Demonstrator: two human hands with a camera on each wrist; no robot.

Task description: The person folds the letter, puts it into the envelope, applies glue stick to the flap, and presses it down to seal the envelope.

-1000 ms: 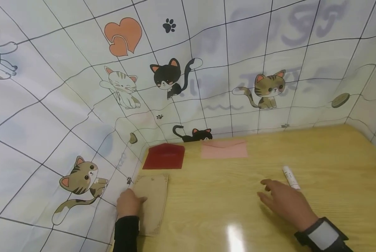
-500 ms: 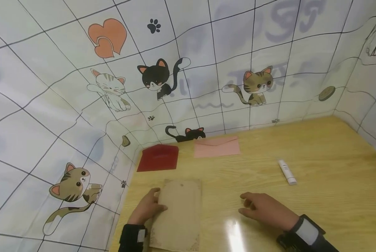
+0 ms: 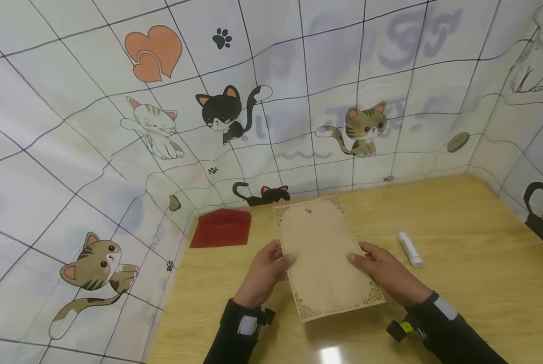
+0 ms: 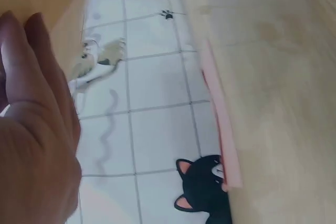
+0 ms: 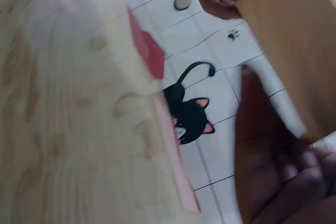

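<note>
A beige sheet of letter paper with brown ornamental corners is raised above the table, tilted, in the head view. My left hand pinches its left edge, thumb on the front face. On the opposite edge my right hand grips the sheet, also with the thumb in front. Fingers behind the paper are mostly hidden. In the left wrist view, the left hand has its fingers against the sheet. The right wrist view is blurred; the right hand is beside the paper's lower end.
A red envelope lies at the table's back left. The paper hides a pink envelope from the head view. To the right lies a white tube like a glue stick. Cat-patterned sheeting walls in the wooden table.
The left hand has brought the paper from the table's left side to the middle and lifted it. My right hand, free before, now holds its right edge. The pink envelope became covered.
</note>
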